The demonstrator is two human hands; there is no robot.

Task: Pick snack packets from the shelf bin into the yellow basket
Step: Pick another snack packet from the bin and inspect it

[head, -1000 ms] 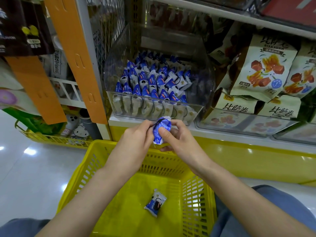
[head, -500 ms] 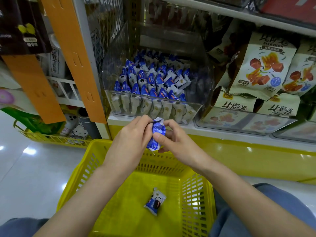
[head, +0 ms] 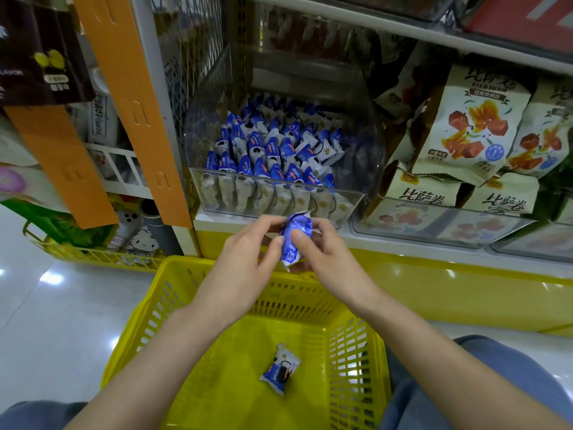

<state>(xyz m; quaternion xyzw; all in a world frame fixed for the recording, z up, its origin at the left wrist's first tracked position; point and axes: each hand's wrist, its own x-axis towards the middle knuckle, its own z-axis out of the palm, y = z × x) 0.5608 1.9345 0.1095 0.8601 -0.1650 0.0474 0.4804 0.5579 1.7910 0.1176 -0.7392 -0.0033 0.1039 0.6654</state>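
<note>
Since it seems about to be dropped, a blue snack packet (head: 293,240) is pinched between left hand (head: 245,268) and right hand (head: 322,259) at centre frame, over the yellow basket (head: 192,274)'s far rim, just below the full shelf bin (head: 279,193).

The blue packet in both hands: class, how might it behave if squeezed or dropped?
Blue packet: probably pliable, wrapper creased between left hand and right hand. Likely light; fingertips carry it. Unlikely to roll: the second packet in the basket lies flat.
</note>
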